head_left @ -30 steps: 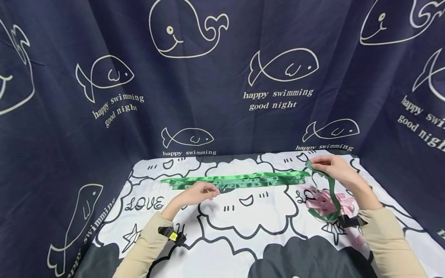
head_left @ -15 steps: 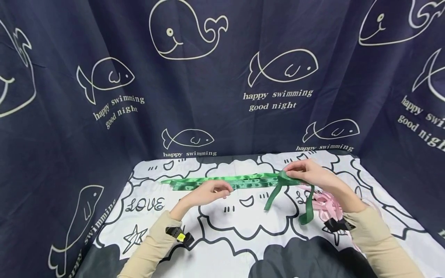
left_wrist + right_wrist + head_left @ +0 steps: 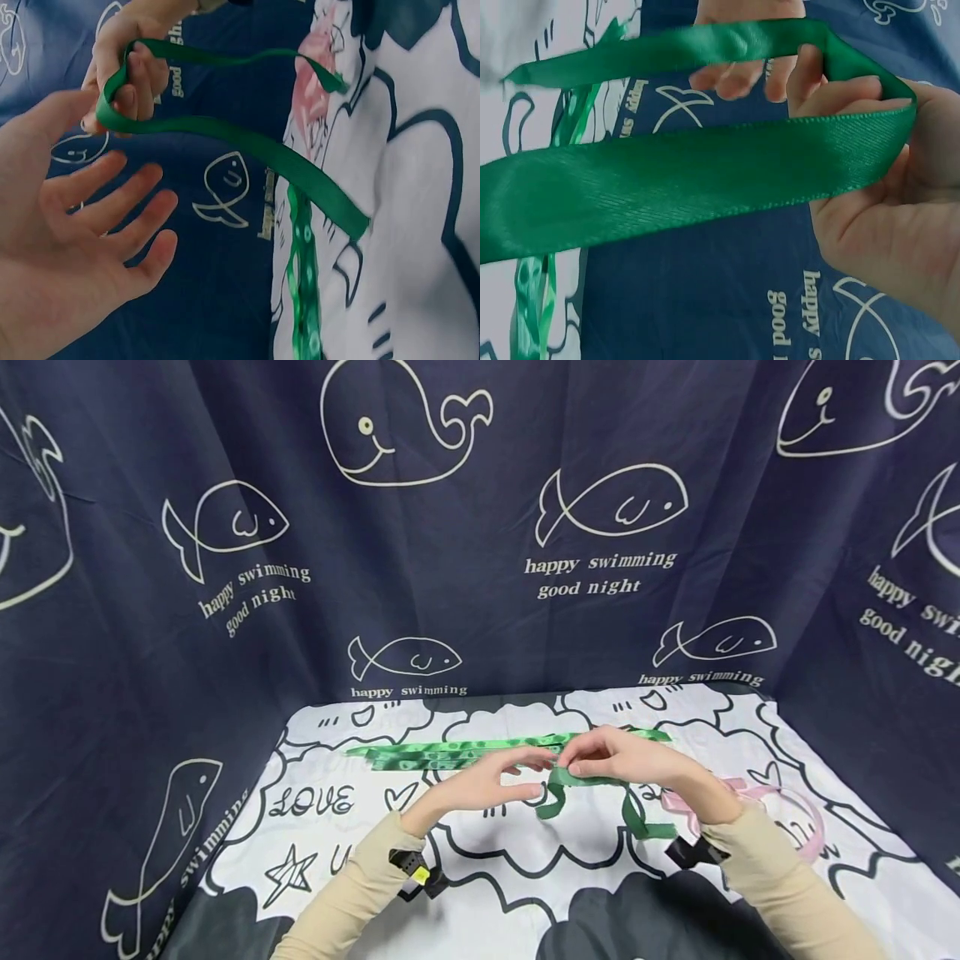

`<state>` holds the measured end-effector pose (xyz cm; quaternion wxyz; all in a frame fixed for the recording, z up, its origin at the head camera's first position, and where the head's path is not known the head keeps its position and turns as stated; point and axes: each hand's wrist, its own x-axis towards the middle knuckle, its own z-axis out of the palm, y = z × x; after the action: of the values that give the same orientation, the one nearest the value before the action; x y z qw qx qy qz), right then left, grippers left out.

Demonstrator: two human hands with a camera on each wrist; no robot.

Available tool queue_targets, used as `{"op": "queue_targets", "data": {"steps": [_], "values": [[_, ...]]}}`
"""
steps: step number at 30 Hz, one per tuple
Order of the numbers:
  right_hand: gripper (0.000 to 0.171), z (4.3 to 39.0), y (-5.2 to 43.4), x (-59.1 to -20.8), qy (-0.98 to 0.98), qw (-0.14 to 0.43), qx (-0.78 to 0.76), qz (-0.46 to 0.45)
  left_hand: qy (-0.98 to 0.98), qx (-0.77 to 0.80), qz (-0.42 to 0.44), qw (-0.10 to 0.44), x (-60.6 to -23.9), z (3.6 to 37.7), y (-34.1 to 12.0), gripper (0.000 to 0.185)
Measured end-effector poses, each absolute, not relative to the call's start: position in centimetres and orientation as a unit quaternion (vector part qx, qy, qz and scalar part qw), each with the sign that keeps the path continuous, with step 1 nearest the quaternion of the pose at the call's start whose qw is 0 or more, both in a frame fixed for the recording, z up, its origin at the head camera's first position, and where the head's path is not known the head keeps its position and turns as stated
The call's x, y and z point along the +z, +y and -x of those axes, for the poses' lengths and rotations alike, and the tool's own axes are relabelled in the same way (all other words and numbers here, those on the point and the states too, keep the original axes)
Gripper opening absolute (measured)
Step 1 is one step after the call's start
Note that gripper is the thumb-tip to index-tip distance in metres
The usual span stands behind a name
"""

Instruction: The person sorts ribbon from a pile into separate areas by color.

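My right hand [image 3: 583, 766] holds a plain green ribbon [image 3: 555, 797] folded into a loop over its fingers, above the middle of the table. The ribbon's two tails hang down to the cloth. In the right wrist view the ribbon [image 3: 690, 180] bends round my right fingers [image 3: 855, 97]. My left hand [image 3: 517, 779] hovers just left of the loop with straight fingers and holds nothing. The left wrist view shows the left palm [image 3: 67, 247] spread open below the looped ribbon [image 3: 247, 142].
Patterned green ribbons [image 3: 450, 750] lie in a long row across the back of the table. Pink ribbon [image 3: 780, 806] lies curled at the right. The cartoon-print tablecloth [image 3: 525, 868] covers the table, and dark whale-print curtains [image 3: 450, 568] close it in on three sides.
My right hand has carried the green ribbon left from the table's right side to the middle. My left hand has moved right and now sits close beside it.
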<state>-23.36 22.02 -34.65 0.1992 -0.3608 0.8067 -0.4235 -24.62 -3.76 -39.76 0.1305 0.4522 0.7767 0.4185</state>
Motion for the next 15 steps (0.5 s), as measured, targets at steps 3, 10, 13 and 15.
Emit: {"op": "queue_targets", "data": {"steps": [3, 10, 13, 15], "values": [[0.015, 23.3, 21.4, -35.0, 0.783, 0.208, -0.432, 0.396, 0.762, 0.425, -0.465, 0.152, -39.6, 24.4, -3.5, 0.036], [0.013, 22.9, 20.6, -35.2, 0.759, 0.205, -0.437, 0.437, 0.709, 0.473, -0.483, 0.200, -39.7, 24.4, -3.5, 0.011], [0.014, 22.7, 20.5, -35.1, 0.764, 0.211, -0.438, 0.425, 0.700, 0.481, -0.481, 0.217, -39.9, 24.4, -3.9, 0.009], [0.016, 22.6, 20.8, -35.1, 0.770, 0.214, -0.435, 0.414, 0.700, 0.488, -0.472, 0.220, -40.0, 24.5, -4.3, 0.009]]}}
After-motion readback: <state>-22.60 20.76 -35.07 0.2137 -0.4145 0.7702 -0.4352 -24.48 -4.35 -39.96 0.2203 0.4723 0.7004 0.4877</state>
